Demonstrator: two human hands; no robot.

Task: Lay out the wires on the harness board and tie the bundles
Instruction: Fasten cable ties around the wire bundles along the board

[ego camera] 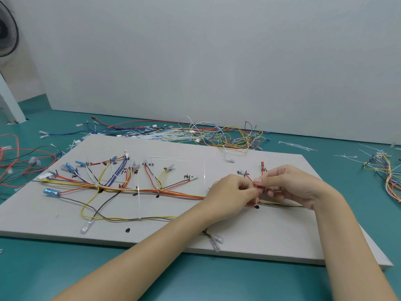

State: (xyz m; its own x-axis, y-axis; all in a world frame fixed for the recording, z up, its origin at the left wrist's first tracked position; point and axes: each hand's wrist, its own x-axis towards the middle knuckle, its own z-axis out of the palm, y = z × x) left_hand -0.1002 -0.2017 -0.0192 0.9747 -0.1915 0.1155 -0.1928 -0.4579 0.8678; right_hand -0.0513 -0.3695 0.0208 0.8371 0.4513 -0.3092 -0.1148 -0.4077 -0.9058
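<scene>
Working at the right-hand stretch of a wire bundle [180,193], a person pinches a translucent cable tie [258,190] between both hands over the pale harness board [271,233], seen from the head camera. The left hand [230,190] has its fingers curled in a tight grip on the tie and the red and yellow wires beneath; the right hand [288,184] closes thumb and forefinger on the tie's upper end, just beside the left. The layout looks largely done: the bundle runs across the board's middle, with branches fanning up to blue terminal sleeves [70,168] and clear ones beside handwritten marks, and ties already cinch the bundle at several junctions on the left. What remains, by appearance, is this tie and any further right, plus trimming the long tails [138,200] still standing off the bundle. A yellow and brown loop [104,216] sags loose below the bundle. Spare wires [217,135] and cable ties litter the teal worktop [65,268] behind.
</scene>
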